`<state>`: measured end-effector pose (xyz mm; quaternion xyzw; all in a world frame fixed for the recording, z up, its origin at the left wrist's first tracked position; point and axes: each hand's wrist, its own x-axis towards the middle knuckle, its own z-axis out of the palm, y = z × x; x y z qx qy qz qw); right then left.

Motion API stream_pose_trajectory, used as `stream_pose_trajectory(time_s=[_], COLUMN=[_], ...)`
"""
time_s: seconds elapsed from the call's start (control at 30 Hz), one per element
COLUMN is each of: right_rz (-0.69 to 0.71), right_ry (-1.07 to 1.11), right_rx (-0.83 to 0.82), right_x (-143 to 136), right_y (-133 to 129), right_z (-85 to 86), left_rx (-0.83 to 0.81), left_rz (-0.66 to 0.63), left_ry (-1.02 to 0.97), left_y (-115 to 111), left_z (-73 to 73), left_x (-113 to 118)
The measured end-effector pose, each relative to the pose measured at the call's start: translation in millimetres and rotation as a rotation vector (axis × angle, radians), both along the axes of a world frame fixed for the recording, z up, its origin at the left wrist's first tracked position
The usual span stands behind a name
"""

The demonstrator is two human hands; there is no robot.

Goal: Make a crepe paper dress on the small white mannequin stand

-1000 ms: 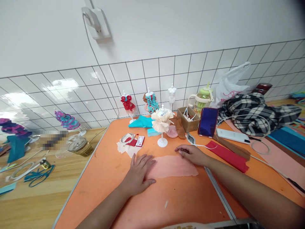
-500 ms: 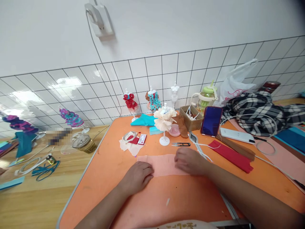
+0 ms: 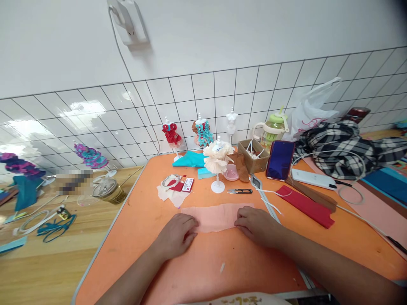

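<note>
A pale pink strip of crepe paper (image 3: 216, 217) lies flat across the orange table in front of me. At its left end my left hand (image 3: 178, 235) rests with curled fingers, closed on the strip's edge. My right hand (image 3: 259, 225) pinches the lower edge near the right end, fingertips bent inward. Just beyond the strip stand a small white dress form wearing a cream ruffled dress (image 3: 218, 159) and a pair of black-handled thread snips (image 3: 240, 191). The strip's outer left corner is partly covered by my left hand.
Behind are dressed mini forms (image 3: 171, 134), a bare white form (image 3: 232, 123) and a cardboard box (image 3: 254, 156). A phone (image 3: 280, 160) leans upright at right, near a red strip (image 3: 305, 206) and a white power bank (image 3: 313, 178). Scraps and a small label box (image 3: 188, 184) lie left.
My right hand, blurred before, has settled lower at the strip's right end, uncovering its upper right corner. My left hand still rests at the left end. The view has shifted slightly.
</note>
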<state>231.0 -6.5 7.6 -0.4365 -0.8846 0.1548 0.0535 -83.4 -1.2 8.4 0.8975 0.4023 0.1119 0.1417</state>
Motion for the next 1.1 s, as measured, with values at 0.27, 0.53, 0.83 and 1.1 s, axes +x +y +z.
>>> stream_pose_trajectory(time_s=[0.27, 0.53, 0.83, 1.1], right_rz=[-0.154, -0.112, -0.169, -0.148], right_ry=[0.094, 0.103, 0.066, 0.07], right_rx=[-0.257, -0.382, -0.528, -0.427], right_x=[0, 3, 6, 6], right_y=[24, 40, 45, 43], right_z=[-4.6, -2.1, -3.3, -1.1], left_rx=[-0.063, -0.06, -0.025, -0.083], left_rz=[0.189, 0.161, 0.126, 0.303], left_ry=[-0.054, -0.001, -0.223, -0.146], left_y=[10, 8, 7, 14], left_z=[2.7, -2.8, -9.1, -18.4], left_x=[-5, -22, -24, -18])
